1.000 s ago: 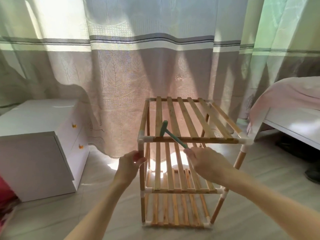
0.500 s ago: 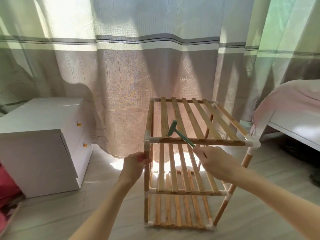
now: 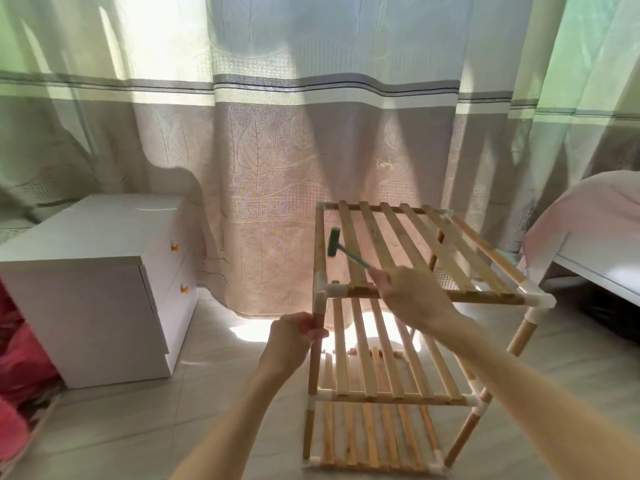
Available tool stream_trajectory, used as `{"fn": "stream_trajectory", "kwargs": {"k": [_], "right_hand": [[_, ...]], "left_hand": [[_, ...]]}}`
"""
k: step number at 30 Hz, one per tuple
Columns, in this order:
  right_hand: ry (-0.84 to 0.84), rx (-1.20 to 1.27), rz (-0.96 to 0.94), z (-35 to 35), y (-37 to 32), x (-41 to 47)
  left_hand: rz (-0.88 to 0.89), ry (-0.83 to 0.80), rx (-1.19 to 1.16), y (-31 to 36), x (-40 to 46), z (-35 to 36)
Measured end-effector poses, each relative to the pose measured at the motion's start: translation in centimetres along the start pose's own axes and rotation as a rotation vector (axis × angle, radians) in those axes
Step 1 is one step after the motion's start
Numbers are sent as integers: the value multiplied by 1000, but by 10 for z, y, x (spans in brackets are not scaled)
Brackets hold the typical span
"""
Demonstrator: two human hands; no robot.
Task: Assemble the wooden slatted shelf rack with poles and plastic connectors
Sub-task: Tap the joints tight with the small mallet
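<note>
Rack: three-tier wooden slatted shelf rack point(image 3: 398, 306) stands on floor by curtain
Left hand point(image 3: 294, 336): fingers curled round front-left wooden pole point(image 3: 316, 344)
Right hand point(image 3: 412, 296): pinches small green plastic mallet point(image 3: 346, 252)
Change: mallet now raised over left edge, tapping white plastic corner connector point(image 3: 327, 289) likely next

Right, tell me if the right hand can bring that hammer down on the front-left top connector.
Probably yes: the right hand holds the green hammer just above the top shelf, with nothing between its head and the connector.

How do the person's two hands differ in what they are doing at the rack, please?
The left hand grips the front-left pole below the top shelf; the right hand holds a green hammer above the shelf. The left sits lower, the right higher. Both are curled in a grip.
</note>
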State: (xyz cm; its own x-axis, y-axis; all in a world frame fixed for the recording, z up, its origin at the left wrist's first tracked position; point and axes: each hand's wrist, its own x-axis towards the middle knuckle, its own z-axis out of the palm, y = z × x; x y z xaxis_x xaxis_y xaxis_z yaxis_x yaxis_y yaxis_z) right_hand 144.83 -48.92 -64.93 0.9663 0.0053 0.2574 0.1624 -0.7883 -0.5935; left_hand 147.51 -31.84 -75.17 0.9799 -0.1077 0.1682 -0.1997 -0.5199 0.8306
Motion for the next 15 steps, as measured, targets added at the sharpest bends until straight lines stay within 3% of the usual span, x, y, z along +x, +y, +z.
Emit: {"fn": "stream_trajectory", "kwargs": {"k": [2, 3, 6, 8, 10, 11, 14, 15], "right_hand": [[299, 112, -167, -6, -7, 1], [356, 107, -199, -5, -8, 1], [27, -63, -51, 6, -8, -9], [41, -5, -26, -7, -6, 0], [365, 171, -176, -16, -13, 6], [410, 154, -196, -16, -16, 5], [6, -138, 3, 3, -9, -9], [-32, -167, 17, 0, -8, -10]], "left_hand": [[-11, -8, -17, 0, 3, -1], [-19, -8, -22, -1, 3, -2], [-18, -4, -22, -2, 2, -1], [-15, -5, -34, -1, 2, 0], [-19, 5, -48, -1, 3, 0], [-20, 2, -49, 0, 3, 0], [-30, -6, -64, 3, -1, -1], [-28, -6, -68, 4, -1, 0]]}}
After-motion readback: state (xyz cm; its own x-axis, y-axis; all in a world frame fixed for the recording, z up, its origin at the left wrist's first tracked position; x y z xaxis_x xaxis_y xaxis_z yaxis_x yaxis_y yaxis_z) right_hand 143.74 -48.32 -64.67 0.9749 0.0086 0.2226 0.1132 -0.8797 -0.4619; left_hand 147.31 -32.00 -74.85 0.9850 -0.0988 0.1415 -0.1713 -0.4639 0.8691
